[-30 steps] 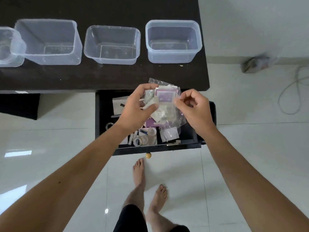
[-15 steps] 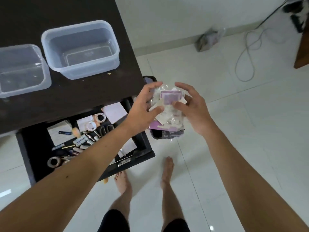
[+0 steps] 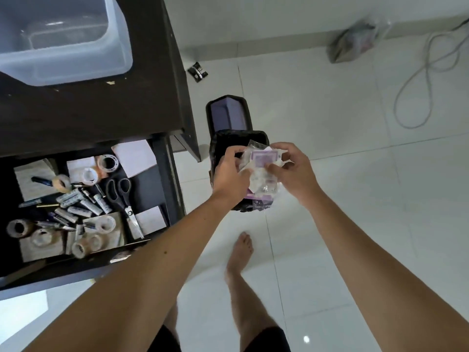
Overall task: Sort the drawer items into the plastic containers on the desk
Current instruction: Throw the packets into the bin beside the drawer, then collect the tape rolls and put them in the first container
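Observation:
Both my hands hold a bundle of clear plastic wrappers [image 3: 261, 171] with a purple-printed card among them. My left hand [image 3: 232, 174] grips its left side and my right hand [image 3: 291, 170] pinches its right side. The bundle hangs right over a small black-lined waste bin [image 3: 223, 146] on the floor. At the left, the open black drawer [image 3: 162, 179] shows tape rolls [image 3: 108, 162], batteries [image 3: 76, 199], scissors [image 3: 123, 199] and paper slips. One clear plastic container [image 3: 63, 39] stands on the dark desk [image 3: 101, 110] at top left.
White tiled floor spreads to the right, with a grey cable [image 3: 426, 72] looped on it and a plastic bag [image 3: 355, 41] by the wall. A small black clip [image 3: 198, 71] lies beside the desk. My bare feet [image 3: 239, 255] stand below the bin.
My view has swung right and down, away from the desk. Both hands carried the wrapper bundle from above the drawer to over the waste bin.

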Action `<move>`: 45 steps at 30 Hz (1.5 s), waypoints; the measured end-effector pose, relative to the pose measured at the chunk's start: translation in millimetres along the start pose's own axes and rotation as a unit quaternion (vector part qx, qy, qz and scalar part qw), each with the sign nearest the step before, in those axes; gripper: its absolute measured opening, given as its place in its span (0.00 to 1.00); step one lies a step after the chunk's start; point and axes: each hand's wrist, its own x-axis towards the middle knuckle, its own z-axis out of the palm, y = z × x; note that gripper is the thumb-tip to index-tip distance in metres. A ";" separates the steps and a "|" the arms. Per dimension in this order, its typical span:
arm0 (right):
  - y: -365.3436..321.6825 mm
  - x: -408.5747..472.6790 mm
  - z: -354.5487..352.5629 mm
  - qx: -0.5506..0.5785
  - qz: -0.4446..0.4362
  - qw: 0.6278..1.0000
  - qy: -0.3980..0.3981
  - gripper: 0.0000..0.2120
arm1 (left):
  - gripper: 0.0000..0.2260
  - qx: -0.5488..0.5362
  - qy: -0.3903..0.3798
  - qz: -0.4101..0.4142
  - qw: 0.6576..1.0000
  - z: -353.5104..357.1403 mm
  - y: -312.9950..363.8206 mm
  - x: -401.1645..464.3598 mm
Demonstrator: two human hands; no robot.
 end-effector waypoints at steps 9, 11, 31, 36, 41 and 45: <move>44.1 48.6 24.6 -0.090 0.001 0.996 -0.008 0.16 | 0.20 0.007 0.030 -0.018 0.999 16.9 -42.5 30.2; 52.7 55.2 30.4 -0.107 -0.004 0.994 -0.019 0.18 | 0.22 0.023 0.019 -0.035 0.999 18.1 -52.5 37.5; -30.0 11.7 12.6 -0.125 -0.120 0.985 0.011 0.21 | 0.25 0.070 -0.044 0.074 0.994 -53.2 20.6 10.9; -89.3 -37.4 36.1 -0.092 -0.161 0.982 0.024 0.20 | 0.17 0.048 -0.031 0.178 0.982 -129.7 46.0 -39.5; -141.5 -93.5 93.0 -0.072 -0.208 0.975 0.018 0.17 | 0.14 0.066 0.023 0.220 0.973 -225.9 15.6 -93.0; -161.6 -127.8 150.6 -0.040 -0.239 0.970 0.002 0.13 | 0.13 0.089 0.043 0.187 0.977 -303.1 -33.4 -112.7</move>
